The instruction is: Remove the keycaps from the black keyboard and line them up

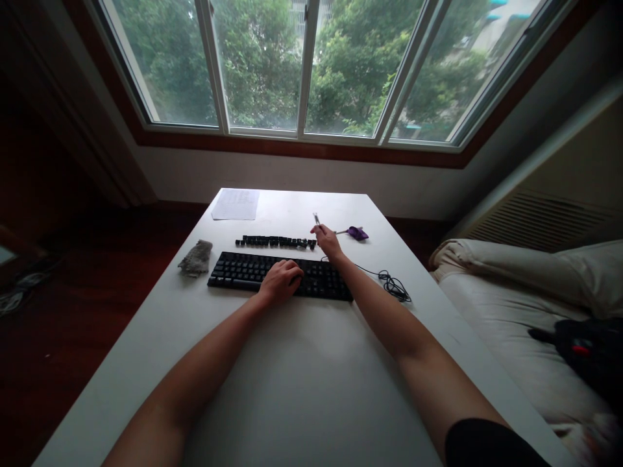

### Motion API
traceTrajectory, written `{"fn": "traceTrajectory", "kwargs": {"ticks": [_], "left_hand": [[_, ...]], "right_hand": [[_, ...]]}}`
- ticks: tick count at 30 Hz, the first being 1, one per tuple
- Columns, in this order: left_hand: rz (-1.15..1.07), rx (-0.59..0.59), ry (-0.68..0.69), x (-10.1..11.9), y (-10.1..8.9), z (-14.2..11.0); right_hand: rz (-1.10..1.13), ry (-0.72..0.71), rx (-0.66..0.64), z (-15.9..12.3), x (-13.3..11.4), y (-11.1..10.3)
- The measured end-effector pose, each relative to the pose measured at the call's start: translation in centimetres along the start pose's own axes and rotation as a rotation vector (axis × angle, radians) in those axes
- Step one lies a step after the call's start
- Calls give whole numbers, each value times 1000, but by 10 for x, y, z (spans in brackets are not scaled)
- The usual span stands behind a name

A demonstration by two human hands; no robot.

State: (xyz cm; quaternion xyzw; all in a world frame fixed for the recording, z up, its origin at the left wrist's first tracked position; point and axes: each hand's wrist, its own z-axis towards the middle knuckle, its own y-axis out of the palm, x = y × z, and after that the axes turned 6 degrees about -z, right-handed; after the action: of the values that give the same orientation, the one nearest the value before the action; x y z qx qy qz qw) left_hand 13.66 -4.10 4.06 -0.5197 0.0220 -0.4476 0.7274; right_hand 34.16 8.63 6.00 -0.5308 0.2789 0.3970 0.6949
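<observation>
A black keyboard [233, 269] lies across the white table. My left hand [281, 281] rests on its middle, fingers together and curled over the keys; whatever is beneath the fingertips is hidden. Raised past the keyboard's far edge, my right hand [327, 240] is closed on a small wire keycap puller [316, 219], its thin prongs pointing away from me. Behind the keyboard, loose black keycaps [272, 241] stand in a rough row, its right end close to my right hand. Bare switches seem to show on the keyboard's right part, but it is too dark to be sure.
A crumpled grey cloth [195, 258] sits left of the keyboard. To the right are a coiled black cable [394, 285] and a purple object [358, 233] with a thin stem. Paper [236, 204] lies at the far left corner. A cream sofa [496, 311] flanks the table.
</observation>
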Motion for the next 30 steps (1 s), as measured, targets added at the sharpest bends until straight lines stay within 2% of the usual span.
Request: {"fn": "traceTrajectory", "kwargs": {"ticks": [3,5,9,12,17,23,30], "left_hand": [[5,1,3,-1,1,0],[8,5,5,-1,2,0],[9,12,2,-2,3,-1],[9,11,1,-2,4,-1],[13,13,-3,-2,3,-1],[10,7,-4,0,1,-1],[6,-2,-15,0,0,-1]], "right_hand": [[399,62,-21,-6,-1,-13],[459,65,-24,-12,-1,-22],[305,24,-43,-24,4,-36],[159,18,-48,-27,10,-37],[212,128,-186,-16,18,-23],[85,292,-124,-1,23,-7],[44,313,-141,2,26,3]]}}
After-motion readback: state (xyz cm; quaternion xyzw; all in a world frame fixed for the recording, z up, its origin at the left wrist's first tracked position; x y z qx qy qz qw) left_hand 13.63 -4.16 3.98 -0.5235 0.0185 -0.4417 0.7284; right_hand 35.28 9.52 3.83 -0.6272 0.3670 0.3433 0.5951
